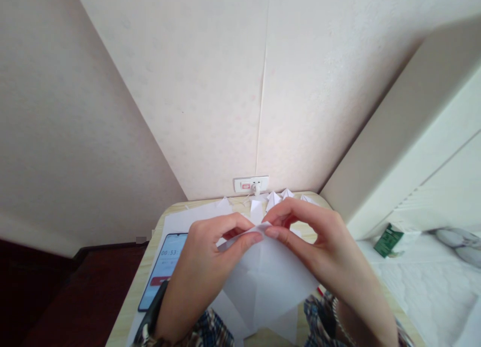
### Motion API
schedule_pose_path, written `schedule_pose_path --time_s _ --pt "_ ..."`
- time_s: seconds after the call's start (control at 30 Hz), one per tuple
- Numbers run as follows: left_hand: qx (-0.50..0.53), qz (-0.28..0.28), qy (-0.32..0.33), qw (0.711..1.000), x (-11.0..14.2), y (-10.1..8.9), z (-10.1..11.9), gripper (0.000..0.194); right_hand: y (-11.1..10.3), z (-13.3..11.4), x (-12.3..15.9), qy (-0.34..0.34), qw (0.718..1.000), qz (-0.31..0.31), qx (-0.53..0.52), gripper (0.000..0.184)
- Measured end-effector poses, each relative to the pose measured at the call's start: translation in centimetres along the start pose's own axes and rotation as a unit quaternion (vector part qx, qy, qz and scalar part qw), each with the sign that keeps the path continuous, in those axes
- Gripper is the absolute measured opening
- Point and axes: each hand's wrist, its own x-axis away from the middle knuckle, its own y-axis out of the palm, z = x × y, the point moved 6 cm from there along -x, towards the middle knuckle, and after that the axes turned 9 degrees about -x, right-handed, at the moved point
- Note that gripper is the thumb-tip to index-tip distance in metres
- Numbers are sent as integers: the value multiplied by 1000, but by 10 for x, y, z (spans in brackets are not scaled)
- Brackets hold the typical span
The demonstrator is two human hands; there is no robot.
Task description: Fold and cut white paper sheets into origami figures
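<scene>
A creased sheet of white paper (268,282) hangs between my two hands above the small table. My left hand (221,251) pinches its top edge between thumb and fingers. Close beside it, my right hand (311,231) pinches the same edge, so the fingertips of both hands nearly meet. A fold line runs down the middle of the sheet. More white paper lies underneath, partly hidden by the sheet and my wrists.
A phone showing a timer (163,267) lies at the left on paper. Folded paper pieces (273,200) stand at the table's back edge, below a wall socket (251,184) with a plug in it. At right, a green packet (388,240) lies on a white quilted surface (424,282).
</scene>
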Motion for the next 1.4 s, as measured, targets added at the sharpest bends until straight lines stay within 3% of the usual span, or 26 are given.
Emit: schedule_pose_path --time_s 0.33,1.2,1.4 --pt "-23 0 29 999 3 2 3 16 2 -9 1 -31 999 25 13 18" --pt "-59 36 76 995 2 -3 4 14 0 -4 -1 -34 997 72 15 13" --pt "-15 58 88 994 4 -7 7 14 3 -3 1 -24 998 55 20 15"
